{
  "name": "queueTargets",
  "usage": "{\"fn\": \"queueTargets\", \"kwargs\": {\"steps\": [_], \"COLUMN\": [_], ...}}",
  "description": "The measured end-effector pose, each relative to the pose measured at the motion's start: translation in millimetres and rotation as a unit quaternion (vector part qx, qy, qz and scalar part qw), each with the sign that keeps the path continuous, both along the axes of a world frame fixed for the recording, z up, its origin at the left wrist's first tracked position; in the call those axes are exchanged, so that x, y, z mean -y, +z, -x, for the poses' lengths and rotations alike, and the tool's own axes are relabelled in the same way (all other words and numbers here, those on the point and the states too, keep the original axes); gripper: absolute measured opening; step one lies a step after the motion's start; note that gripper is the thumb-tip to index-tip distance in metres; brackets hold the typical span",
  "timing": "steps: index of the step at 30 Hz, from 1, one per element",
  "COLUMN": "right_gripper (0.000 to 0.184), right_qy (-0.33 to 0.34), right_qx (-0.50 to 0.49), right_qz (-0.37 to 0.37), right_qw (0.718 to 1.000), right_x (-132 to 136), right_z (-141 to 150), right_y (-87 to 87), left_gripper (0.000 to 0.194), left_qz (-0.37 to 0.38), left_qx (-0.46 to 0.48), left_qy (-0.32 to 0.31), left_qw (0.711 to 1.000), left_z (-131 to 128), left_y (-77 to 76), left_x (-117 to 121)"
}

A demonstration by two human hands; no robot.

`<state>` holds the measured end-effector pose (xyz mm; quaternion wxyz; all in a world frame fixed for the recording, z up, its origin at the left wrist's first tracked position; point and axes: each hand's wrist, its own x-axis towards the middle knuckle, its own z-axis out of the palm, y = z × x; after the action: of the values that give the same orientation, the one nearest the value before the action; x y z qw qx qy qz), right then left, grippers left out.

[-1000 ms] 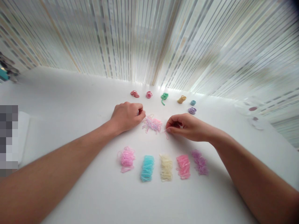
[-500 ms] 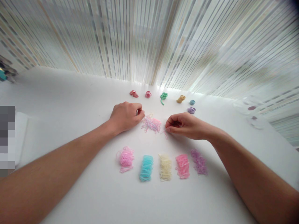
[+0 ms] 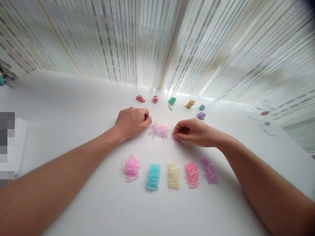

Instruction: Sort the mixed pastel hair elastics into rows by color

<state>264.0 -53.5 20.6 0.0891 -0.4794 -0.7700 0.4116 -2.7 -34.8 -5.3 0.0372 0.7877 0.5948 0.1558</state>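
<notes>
A small mixed heap of thin pastel rubber bands (image 3: 158, 130) lies on the white table (image 3: 73, 108) between my hands. My left hand (image 3: 131, 122) rests closed at the heap's left edge, thumb against fingertips, what it pinches too small to make out. My right hand (image 3: 194, 132) is closed in a pinch on a pale pink band (image 3: 173, 140) at the heap's right edge. Nearer me lie sorted heaps in a row: light pink (image 3: 132, 167), blue (image 3: 153, 177), cream (image 3: 173, 175), pink (image 3: 192, 174) and purple (image 3: 209, 170).
Beyond the hands sit small clusters of thicker bands: red (image 3: 140, 98), pink (image 3: 155, 99), green (image 3: 171, 102), tan (image 3: 189, 104), blue (image 3: 202, 107), purple (image 3: 201, 115). Clear containers (image 3: 264, 116) stand at the right. A striped curtain hangs behind the table.
Almost nothing differs; both hands stay at the mixed heap, and the view has drifted slightly so everything sits a little to the left.
</notes>
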Motion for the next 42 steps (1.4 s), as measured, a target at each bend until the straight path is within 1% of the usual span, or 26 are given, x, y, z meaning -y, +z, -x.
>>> {"fn": "queueTargets", "kwargs": {"steps": [20,42], "right_gripper": [0.023,0.027], "right_qy": [0.013,0.025], "right_qx": [0.001,-0.002], "right_qz": [-0.005,-0.012], "right_qw": [1.000,1.000], "right_x": [0.8,-2.3], "right_z": [-0.6,-4.0], "right_y": [1.7,-2.6], "left_gripper": [0.034,0.033], "left_qz": [0.000,-0.007], "left_qx": [-0.003,0.002], "left_qy": [0.000,0.000], "left_qw": [1.000,1.000], "left_z": [-0.1,0.3], "left_y": [-0.3,-2.0], "left_x": [0.0,-0.7]}}
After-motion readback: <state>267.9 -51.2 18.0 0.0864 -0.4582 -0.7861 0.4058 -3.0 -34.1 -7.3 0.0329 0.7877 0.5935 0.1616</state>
